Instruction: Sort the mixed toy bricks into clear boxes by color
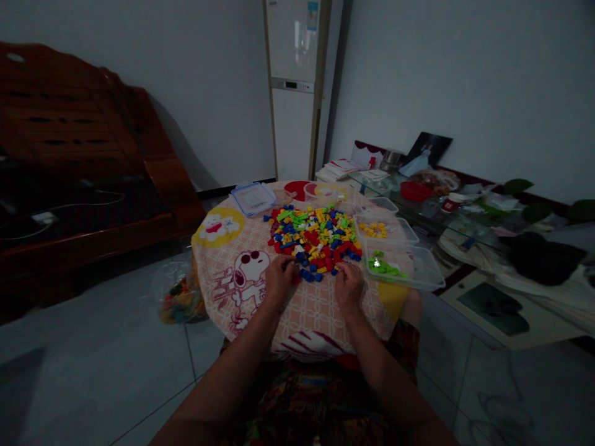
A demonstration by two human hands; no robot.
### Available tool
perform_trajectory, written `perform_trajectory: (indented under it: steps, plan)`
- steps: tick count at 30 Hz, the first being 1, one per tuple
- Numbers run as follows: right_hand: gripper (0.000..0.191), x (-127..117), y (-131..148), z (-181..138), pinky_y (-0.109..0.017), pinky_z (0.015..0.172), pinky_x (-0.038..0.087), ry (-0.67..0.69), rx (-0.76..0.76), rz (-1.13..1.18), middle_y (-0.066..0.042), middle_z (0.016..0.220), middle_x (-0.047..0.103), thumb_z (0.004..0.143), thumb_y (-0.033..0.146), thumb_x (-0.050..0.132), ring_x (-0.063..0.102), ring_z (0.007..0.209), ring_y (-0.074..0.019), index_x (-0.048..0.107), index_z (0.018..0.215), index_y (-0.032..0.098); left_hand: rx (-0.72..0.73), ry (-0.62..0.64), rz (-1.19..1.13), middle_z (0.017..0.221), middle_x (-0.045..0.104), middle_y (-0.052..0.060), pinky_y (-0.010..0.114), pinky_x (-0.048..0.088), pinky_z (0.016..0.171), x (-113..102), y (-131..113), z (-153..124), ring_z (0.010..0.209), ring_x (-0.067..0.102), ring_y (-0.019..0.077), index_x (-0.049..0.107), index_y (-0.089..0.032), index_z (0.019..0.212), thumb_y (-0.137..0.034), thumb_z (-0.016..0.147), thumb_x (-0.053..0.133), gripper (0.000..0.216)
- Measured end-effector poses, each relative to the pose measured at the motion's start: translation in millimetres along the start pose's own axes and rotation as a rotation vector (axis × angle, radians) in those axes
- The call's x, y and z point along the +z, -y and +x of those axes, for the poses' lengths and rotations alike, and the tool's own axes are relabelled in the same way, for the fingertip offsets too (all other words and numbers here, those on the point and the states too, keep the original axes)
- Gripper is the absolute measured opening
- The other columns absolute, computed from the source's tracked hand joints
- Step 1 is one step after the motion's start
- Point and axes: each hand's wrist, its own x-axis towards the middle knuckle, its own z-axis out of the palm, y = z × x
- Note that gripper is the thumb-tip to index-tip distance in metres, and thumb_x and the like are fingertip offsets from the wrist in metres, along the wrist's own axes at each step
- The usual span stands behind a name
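A mixed heap of small toy building bricks point(316, 232) in red, yellow, blue, green and white lies on the cloth-covered round table point(316, 310). My left hand point(279, 280) rests at the heap's near left edge, fingers curled together, with a red brick point(296, 279) close to its fingertips. At the near right edge is my right hand point(349, 286), its fingers also drawn in, beside a small blue brick point(334, 271). Dim light hides what either hand pinches. Several blue bricks point(310, 275) lie between the two hands.
Right of the heap, one clear plastic box point(430, 272) holds green bricks and another point(409, 232) holds yellow ones. A blue-rimmed lid point(253, 199) lies at the back left. A bag of toys point(179, 297) is on the floor. A cluttered glass table point(469, 229) stands at right.
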Motion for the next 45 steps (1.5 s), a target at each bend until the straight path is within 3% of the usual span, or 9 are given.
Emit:
perform_trajectory:
  steps: [8,20,28,32,36,42,45]
  plan:
    - [0.027,-4,1,2,-0.040,0.086,0.052,-0.006,0.083,0.019,-0.009,0.089,0.077,0.085,0.015,0.049,0.067,0.088,-0.0256,0.076,0.087,0.021,-0.024,-0.039,0.006,0.103,0.080,0.007,0.039,0.055,0.094,-2,-2,0,0.097,0.072,0.0248,0.077,-0.021,0.096,-0.025,0.084,0.055,0.026]
    - [0.028,-5,-2,1,-0.035,0.083,0.054,0.017,0.071,0.019,-0.008,0.086,0.078,0.087,0.016,0.049,0.070,0.085,-0.0234,0.076,0.087,0.021,-0.020,-0.015,-0.010,0.103,0.079,0.009,0.042,0.055,0.095,-2,-4,-1,0.099,0.073,0.0268,0.077,-0.019,0.097,-0.030,0.084,0.058,0.026]
    - [0.028,-1,-2,0,-0.035,0.080,0.054,-0.064,0.083,0.013,-0.008,0.082,0.077,0.088,0.018,0.048,0.070,0.081,-0.0234,0.076,0.085,0.021,0.026,0.072,-0.026,0.092,0.075,0.006,0.035,0.056,0.079,-4,-9,-4,0.080,0.069,0.0219,0.076,-0.019,0.103,-0.034,0.079,0.064,0.031]
    - [0.027,0,-3,-1,-0.035,0.081,0.054,-0.032,0.090,0.025,-0.007,0.083,0.077,0.088,0.019,0.048,0.070,0.082,-0.0231,0.075,0.084,0.021,0.046,0.094,0.056,0.099,0.077,0.009,0.039,0.057,0.088,-4,-9,-3,0.090,0.071,0.0247,0.078,-0.020,0.099,-0.032,0.080,0.065,0.026]
    - [0.027,-1,-4,-1,-0.036,0.082,0.055,-0.007,0.097,0.028,-0.008,0.084,0.078,0.087,0.017,0.049,0.070,0.083,-0.0235,0.076,0.085,0.021,0.050,0.095,0.056,0.111,0.079,0.009,0.040,0.057,0.092,-4,-8,-1,0.098,0.073,0.0268,0.078,-0.022,0.116,-0.029,0.081,0.067,0.037]
    - [0.027,-2,-3,-1,-0.035,0.080,0.054,0.007,0.092,0.020,-0.008,0.085,0.079,0.087,0.017,0.050,0.071,0.082,-0.0238,0.077,0.087,0.021,0.013,0.094,0.027,0.104,0.079,0.009,0.039,0.058,0.089,-4,-6,-2,0.090,0.073,0.0248,0.079,-0.019,0.108,-0.027,0.080,0.064,0.033]
    - [0.027,-3,-3,-1,-0.035,0.080,0.054,0.020,0.092,0.025,-0.008,0.085,0.079,0.088,0.018,0.050,0.071,0.082,-0.0237,0.077,0.087,0.020,0.004,0.033,0.018,0.106,0.080,0.009,0.041,0.058,0.093,-2,-1,-2,0.094,0.073,0.0250,0.078,-0.020,0.107,-0.024,0.081,0.060,0.033]
